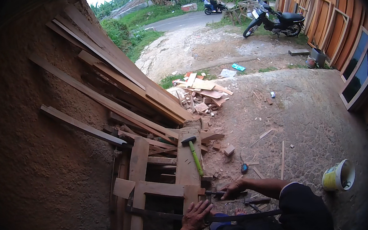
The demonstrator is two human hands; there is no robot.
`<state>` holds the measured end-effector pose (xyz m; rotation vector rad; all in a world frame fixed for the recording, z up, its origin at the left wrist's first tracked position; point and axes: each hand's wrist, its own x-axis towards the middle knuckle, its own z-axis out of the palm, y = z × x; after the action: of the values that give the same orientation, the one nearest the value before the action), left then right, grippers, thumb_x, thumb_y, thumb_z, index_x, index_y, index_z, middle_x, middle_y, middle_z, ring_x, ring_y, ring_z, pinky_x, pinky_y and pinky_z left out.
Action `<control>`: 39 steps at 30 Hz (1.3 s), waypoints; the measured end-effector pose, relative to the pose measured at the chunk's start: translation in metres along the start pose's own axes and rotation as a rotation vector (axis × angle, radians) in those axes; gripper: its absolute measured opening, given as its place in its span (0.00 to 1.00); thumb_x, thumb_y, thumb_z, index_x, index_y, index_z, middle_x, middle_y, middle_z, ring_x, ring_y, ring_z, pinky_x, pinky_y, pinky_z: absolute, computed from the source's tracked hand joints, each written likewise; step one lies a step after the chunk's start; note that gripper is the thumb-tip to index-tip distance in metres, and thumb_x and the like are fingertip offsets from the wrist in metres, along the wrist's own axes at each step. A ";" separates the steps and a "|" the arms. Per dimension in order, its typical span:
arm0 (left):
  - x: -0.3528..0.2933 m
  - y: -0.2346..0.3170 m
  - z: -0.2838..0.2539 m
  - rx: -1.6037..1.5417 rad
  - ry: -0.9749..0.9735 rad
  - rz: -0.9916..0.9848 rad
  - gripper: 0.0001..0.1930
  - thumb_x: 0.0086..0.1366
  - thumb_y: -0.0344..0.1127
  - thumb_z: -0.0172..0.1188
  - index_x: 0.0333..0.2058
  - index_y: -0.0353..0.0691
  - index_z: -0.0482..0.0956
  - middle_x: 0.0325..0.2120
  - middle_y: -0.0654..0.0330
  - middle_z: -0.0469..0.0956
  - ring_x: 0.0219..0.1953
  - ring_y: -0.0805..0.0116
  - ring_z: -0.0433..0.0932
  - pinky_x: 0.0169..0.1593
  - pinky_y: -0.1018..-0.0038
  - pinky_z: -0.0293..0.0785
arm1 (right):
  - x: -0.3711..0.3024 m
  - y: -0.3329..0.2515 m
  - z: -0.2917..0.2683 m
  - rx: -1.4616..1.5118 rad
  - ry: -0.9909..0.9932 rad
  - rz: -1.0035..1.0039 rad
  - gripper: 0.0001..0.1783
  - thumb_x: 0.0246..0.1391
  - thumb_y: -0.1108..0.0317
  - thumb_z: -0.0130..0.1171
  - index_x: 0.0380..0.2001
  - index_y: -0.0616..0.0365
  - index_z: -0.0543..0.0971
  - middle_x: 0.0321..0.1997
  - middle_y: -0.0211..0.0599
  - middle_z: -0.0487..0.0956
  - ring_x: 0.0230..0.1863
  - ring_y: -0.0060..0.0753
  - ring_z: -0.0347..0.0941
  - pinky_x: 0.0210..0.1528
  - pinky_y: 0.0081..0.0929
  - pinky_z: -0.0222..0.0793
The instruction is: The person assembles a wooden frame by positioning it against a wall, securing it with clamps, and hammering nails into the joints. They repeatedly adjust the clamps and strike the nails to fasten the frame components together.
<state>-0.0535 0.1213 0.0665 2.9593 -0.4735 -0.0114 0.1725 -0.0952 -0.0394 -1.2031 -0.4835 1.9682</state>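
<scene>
A wooden frame (160,189) of joined pieces lies before me beside a thick plank (188,160). A long dark bar clamp (159,214) crosses it, its jaw against the frame's left side. My left hand (197,215) rests flat over the bar and the frame's near right part, fingers spread. My right hand (232,189) is closed round a dark handle (214,193), which looks like the clamp's. Its tip meets a small reddish block (201,191) at the frame's right edge. On the plank lies a hammer (193,155) with a green handle.
Long boards (110,64) lean on the left wall. Wood offcuts (202,92) are heaped ahead. A tape measure (244,168), dark tools (253,201) and a white bucket (339,175) sit on the ground to the right. A motorbike (273,20) is parked farther off.
</scene>
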 end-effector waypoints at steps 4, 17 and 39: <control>0.000 0.000 -0.002 0.001 0.014 0.006 0.39 0.53 0.55 0.66 0.66 0.63 0.69 0.66 0.65 0.69 0.65 0.63 0.71 0.70 0.53 0.59 | 0.015 -0.004 -0.005 -0.184 -0.038 0.083 0.24 0.63 0.60 0.60 0.62 0.45 0.73 0.27 0.23 0.73 0.23 0.19 0.66 0.23 0.21 0.62; -0.005 0.037 -0.004 0.022 0.035 -0.186 0.41 0.50 0.53 0.73 0.65 0.58 0.70 0.68 0.63 0.66 0.69 0.61 0.64 0.72 0.54 0.52 | -0.009 -0.002 0.014 -0.203 0.279 -0.093 0.30 0.57 0.47 0.67 0.57 0.52 0.76 0.27 0.27 0.76 0.25 0.24 0.70 0.26 0.28 0.67; 0.030 0.085 0.083 -2.216 1.157 -1.407 0.32 0.66 0.69 0.55 0.48 0.44 0.75 0.30 0.59 0.80 0.29 0.67 0.80 0.29 0.73 0.74 | -0.053 0.030 0.041 0.211 0.389 -0.243 0.28 0.63 0.48 0.61 0.58 0.54 0.77 0.29 0.22 0.73 0.23 0.13 0.65 0.22 0.16 0.59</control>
<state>-0.0543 0.0202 -0.0032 0.3334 1.0392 0.5043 0.1389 -0.1520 -0.0082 -1.2852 -0.2034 1.4925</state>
